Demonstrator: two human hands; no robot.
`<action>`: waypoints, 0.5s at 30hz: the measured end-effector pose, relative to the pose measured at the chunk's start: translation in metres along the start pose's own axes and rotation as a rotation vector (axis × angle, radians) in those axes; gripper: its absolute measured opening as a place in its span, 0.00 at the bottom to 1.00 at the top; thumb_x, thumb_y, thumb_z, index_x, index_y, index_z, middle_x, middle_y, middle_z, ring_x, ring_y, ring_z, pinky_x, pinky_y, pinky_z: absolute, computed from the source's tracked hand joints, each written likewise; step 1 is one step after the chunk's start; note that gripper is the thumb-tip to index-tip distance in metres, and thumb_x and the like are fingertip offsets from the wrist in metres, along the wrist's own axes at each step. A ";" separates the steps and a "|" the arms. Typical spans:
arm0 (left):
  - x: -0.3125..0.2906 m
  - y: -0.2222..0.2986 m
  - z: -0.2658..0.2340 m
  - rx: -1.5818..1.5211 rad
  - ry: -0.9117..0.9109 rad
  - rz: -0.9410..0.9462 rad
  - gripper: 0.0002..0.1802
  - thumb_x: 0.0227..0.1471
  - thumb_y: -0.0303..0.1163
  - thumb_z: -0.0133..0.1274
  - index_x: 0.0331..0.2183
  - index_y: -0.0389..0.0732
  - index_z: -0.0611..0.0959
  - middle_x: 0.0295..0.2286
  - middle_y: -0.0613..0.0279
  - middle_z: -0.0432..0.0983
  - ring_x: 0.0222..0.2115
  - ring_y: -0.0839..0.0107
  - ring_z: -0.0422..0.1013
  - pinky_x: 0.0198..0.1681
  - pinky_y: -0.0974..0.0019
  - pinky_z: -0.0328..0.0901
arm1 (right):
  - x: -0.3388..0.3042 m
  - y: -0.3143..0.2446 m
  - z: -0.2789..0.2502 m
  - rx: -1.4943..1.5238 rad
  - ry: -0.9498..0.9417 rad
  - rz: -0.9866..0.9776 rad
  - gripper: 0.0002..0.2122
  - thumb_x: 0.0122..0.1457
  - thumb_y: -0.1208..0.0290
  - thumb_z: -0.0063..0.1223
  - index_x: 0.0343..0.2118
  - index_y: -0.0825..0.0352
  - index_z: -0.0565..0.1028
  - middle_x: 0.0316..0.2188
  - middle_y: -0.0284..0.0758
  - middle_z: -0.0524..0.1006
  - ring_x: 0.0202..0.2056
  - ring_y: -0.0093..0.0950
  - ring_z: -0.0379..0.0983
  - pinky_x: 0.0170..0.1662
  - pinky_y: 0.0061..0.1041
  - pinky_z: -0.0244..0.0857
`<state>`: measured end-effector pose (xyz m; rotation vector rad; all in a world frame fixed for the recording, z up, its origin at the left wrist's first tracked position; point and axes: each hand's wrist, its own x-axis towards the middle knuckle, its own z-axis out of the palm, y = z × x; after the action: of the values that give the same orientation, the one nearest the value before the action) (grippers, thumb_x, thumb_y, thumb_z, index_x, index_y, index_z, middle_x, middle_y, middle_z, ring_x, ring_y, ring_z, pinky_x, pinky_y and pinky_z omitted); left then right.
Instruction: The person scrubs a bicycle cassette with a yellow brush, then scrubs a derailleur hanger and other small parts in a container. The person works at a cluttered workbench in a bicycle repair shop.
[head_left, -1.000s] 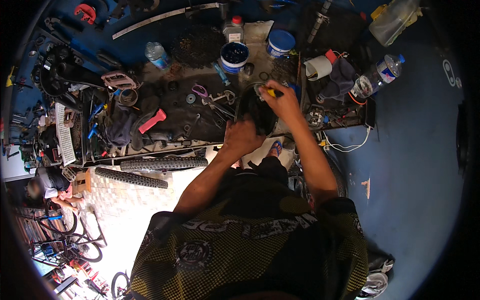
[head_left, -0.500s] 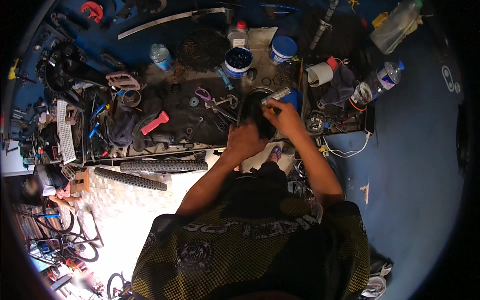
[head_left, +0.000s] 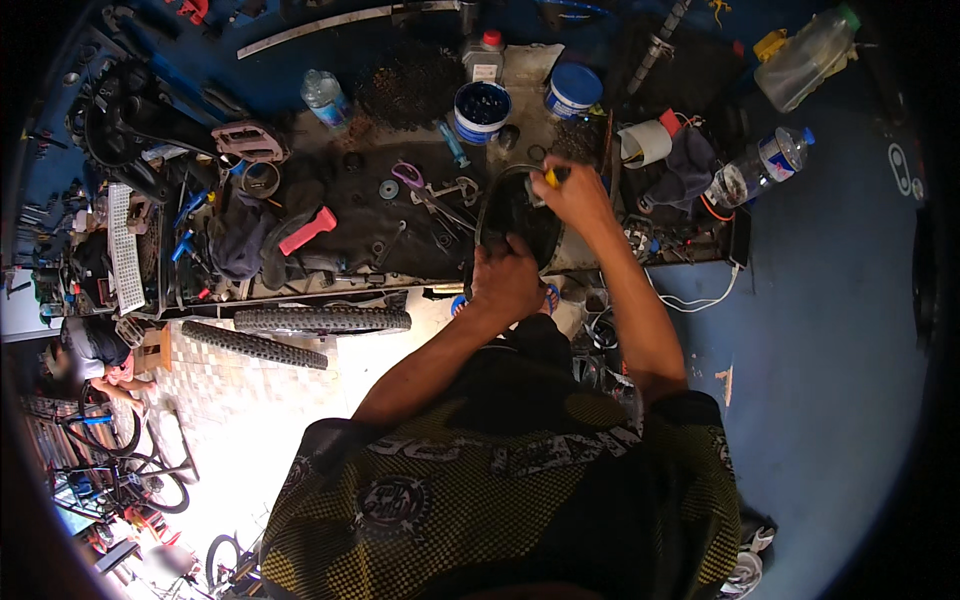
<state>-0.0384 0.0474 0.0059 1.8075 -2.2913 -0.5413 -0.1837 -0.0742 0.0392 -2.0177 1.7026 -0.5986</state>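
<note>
An oval black basin [head_left: 561,228] with a pale rim sits at the bench's front edge. My left hand [head_left: 507,282] has its fingers curled over the basin's near rim. Over the far right side of the basin, my right hand [head_left: 580,203] is closed around a small tool with a yellow handle [head_left: 551,177]; its pale working end points down into the dark inside, too blurred to name. Left of the basin lie purple-handled scissors [head_left: 408,175] and a silver metal bracket [head_left: 460,190]. An open tub of dark grease [head_left: 482,112] stands behind.
A lidded blue tub [head_left: 573,90], a grey bottle with a red cap [head_left: 484,58] and a water bottle [head_left: 325,98] line the back. A pink grip [head_left: 307,232] lies among tools at left. Bicycle tyres [head_left: 322,319] rest below the bench; a person [head_left: 95,350] sits at far left.
My right hand has moved up and tilted, bringing the yellow-handled tool over the basin. A silver cylinder seen beside that hand no longer shows. My left hand has shifted slightly right along the near rim.
</note>
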 end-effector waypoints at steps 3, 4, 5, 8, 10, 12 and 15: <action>-0.002 0.002 -0.001 -0.041 -0.032 -0.013 0.42 0.44 0.39 0.63 0.51 0.15 0.69 0.36 0.36 0.81 0.41 0.45 0.80 0.54 0.42 0.65 | -0.003 0.011 0.022 0.046 0.000 -0.077 0.15 0.60 0.56 0.63 0.41 0.64 0.82 0.28 0.53 0.81 0.39 0.56 0.78 0.48 0.47 0.72; 0.002 0.000 -0.004 -0.058 -0.032 -0.022 0.42 0.44 0.39 0.63 0.52 0.15 0.69 0.36 0.36 0.81 0.41 0.45 0.80 0.54 0.42 0.65 | -0.006 0.015 0.029 0.058 -0.007 -0.128 0.16 0.59 0.56 0.63 0.41 0.64 0.82 0.28 0.53 0.81 0.39 0.56 0.78 0.48 0.48 0.72; 0.006 -0.001 -0.006 -0.052 -0.039 -0.016 0.42 0.44 0.39 0.63 0.51 0.15 0.69 0.36 0.36 0.81 0.41 0.45 0.80 0.54 0.42 0.65 | -0.014 0.023 0.029 0.001 -0.049 -0.073 0.16 0.59 0.56 0.63 0.42 0.64 0.83 0.28 0.54 0.81 0.38 0.55 0.79 0.46 0.48 0.73; 0.001 -0.002 -0.004 -0.028 -0.047 -0.011 0.41 0.44 0.40 0.63 0.51 0.17 0.69 0.36 0.36 0.81 0.41 0.45 0.80 0.54 0.42 0.65 | -0.014 0.026 0.019 0.057 -0.078 -0.050 0.15 0.59 0.55 0.64 0.37 0.64 0.82 0.26 0.54 0.80 0.37 0.55 0.79 0.41 0.44 0.72; -0.001 0.001 -0.002 0.012 0.001 -0.006 0.40 0.44 0.40 0.63 0.50 0.18 0.70 0.36 0.36 0.81 0.41 0.44 0.80 0.54 0.42 0.65 | -0.002 0.001 0.007 -0.009 -0.080 0.013 0.14 0.59 0.57 0.65 0.37 0.64 0.82 0.27 0.51 0.81 0.37 0.54 0.78 0.41 0.42 0.73; 0.001 0.001 -0.002 -0.043 -0.031 -0.001 0.40 0.44 0.40 0.63 0.50 0.18 0.70 0.36 0.35 0.81 0.42 0.43 0.80 0.54 0.42 0.65 | 0.003 0.004 0.016 -0.004 -0.005 -0.010 0.13 0.60 0.59 0.65 0.37 0.65 0.82 0.28 0.49 0.81 0.36 0.53 0.78 0.41 0.40 0.72; 0.004 -0.006 -0.016 -0.135 -0.078 -0.041 0.40 0.44 0.40 0.63 0.52 0.22 0.71 0.36 0.34 0.81 0.43 0.42 0.80 0.55 0.42 0.65 | -0.026 0.042 0.033 0.149 0.010 -0.234 0.12 0.60 0.60 0.66 0.40 0.63 0.83 0.26 0.51 0.81 0.34 0.51 0.81 0.38 0.41 0.73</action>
<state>-0.0280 0.0391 0.0178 1.8029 -2.2107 -0.7668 -0.2023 -0.0531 -0.0136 -2.1223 1.3922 -0.7888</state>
